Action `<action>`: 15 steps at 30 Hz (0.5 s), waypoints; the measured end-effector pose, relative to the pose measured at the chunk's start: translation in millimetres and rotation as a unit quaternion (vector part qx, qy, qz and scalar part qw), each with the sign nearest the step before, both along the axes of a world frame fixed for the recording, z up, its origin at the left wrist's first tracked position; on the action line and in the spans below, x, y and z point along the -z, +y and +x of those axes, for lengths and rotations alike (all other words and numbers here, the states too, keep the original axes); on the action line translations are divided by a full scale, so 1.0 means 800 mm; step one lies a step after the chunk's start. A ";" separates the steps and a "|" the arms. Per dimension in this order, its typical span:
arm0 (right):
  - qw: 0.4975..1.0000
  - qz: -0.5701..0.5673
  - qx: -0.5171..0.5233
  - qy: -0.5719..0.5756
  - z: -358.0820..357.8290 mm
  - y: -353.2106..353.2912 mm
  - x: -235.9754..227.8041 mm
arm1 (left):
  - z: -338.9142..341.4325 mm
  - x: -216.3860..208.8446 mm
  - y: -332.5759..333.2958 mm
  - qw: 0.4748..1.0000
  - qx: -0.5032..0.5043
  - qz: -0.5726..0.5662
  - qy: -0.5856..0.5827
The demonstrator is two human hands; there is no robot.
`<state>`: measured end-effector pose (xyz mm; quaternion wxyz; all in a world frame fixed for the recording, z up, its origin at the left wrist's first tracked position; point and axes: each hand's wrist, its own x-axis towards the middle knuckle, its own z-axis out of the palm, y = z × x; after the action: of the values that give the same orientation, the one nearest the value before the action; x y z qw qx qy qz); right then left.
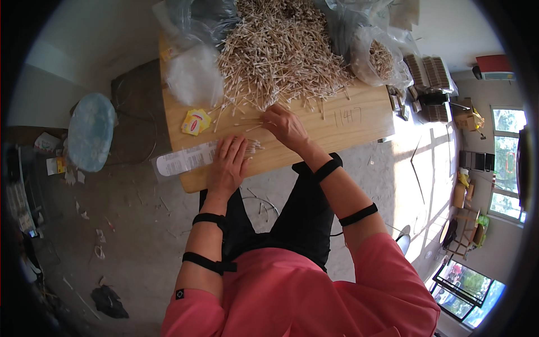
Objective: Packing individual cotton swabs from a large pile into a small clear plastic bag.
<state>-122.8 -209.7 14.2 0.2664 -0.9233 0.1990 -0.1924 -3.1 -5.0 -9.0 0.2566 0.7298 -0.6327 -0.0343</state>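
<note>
My left hand (227,157) lies over a small bunch of cotton swabs (255,146) at the near edge of the wooden table (359,112); their white tips stick out to the right, between fingers and thumb. Beneath that hand, a clear plastic sleeve with a printed white card (185,160) reaches out to the left. My right hand (285,128) is pinched closed at the near side of a big loose heap of cotton swabs (281,50). A few swabs poke out leftward from its fingertips. How many it holds is hidden by the fingers.
Yellow-and-white cards (196,122) and a stack of clear plastic sleeves (195,76) lie on the left of the table. A plastic bag of swabs (382,59) stands at the right. A blue-topped stool (91,132) is on the floor at left, with scattered litter.
</note>
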 end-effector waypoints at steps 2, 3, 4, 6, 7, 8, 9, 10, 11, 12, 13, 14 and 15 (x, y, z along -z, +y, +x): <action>1.000 -0.007 -0.022 -0.008 0.000 0.003 -0.001 | 0.000 0.001 0.001 1.000 0.001 -0.002 0.002; 1.000 -0.014 -0.018 -0.006 0.001 0.007 -0.001 | 0.000 0.001 0.003 1.000 0.000 -0.002 0.003; 1.000 -0.022 -0.012 -0.004 0.001 0.008 0.001 | 0.001 0.001 0.003 1.000 0.001 -0.002 0.000; 1.000 -0.004 -0.003 -0.003 0.003 0.013 0.006 | 0.001 0.000 0.002 1.000 0.003 -0.002 -0.004; 1.000 0.016 0.004 -0.002 0.005 0.018 0.007 | 0.001 -0.001 0.003 1.000 0.004 0.001 -0.005; 1.000 0.017 0.005 -0.003 0.008 0.024 0.009 | 0.001 -0.002 0.004 1.000 0.006 0.004 -0.006; 0.999 0.033 0.005 -0.007 0.011 0.032 0.011 | 0.002 -0.003 0.004 1.000 0.008 0.005 -0.007; 0.999 0.049 0.007 -0.011 0.014 0.040 0.012 | 0.002 -0.004 0.004 1.000 0.000 0.002 -0.003; 0.998 0.063 0.002 -0.009 0.015 0.046 0.012 | 0.003 -0.006 0.003 1.000 -0.007 -0.001 0.001; 0.998 0.065 0.007 -0.011 0.014 0.048 0.010 | 0.002 -0.007 0.001 1.000 -0.002 0.001 0.000; 0.995 0.099 0.009 -0.016 0.015 0.051 0.009 | 0.002 -0.009 -0.001 0.999 -0.014 -0.008 0.030; 0.991 0.133 0.012 -0.022 0.014 0.053 0.007 | 0.003 -0.011 -0.003 0.998 -0.025 -0.016 0.061; 0.990 0.134 0.019 -0.025 0.009 0.056 0.004 | 0.004 -0.014 -0.002 0.998 -0.018 -0.014 0.059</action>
<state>-115.4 -164.9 10.6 0.3891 -0.8702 0.2336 -0.1919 -0.2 -6.3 1.9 0.3043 0.7344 -0.6033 -0.0637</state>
